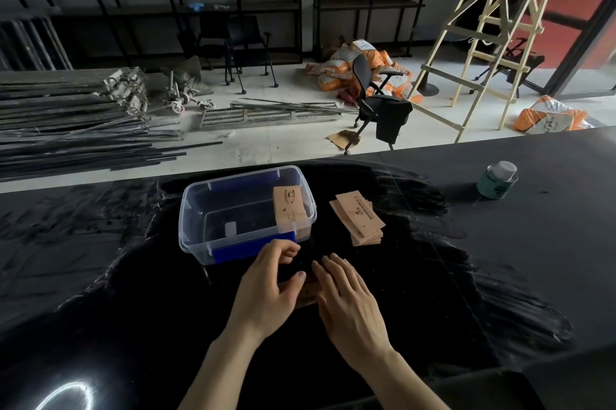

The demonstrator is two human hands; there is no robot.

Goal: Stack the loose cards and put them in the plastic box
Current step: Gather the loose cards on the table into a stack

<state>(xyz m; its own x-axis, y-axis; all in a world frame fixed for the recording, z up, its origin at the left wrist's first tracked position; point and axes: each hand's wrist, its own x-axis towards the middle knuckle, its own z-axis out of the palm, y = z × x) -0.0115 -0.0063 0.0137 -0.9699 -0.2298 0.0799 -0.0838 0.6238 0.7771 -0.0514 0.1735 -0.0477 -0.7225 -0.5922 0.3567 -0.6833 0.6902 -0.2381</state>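
A clear plastic box with blue clips stands on the black table, just beyond my hands. One tan card leans inside it against the right wall. A fanned stack of tan cards lies on the table to the right of the box. My left hand and my right hand are close together near the box's front corner, fingers curled over a card that lies mostly hidden in shadow between them. Whether either hand grips that card is unclear.
A green can with a white lid stands at the table's far right. Beyond the table's far edge are an office chair, a wooden ladder, metal bars and orange sacks on the floor.
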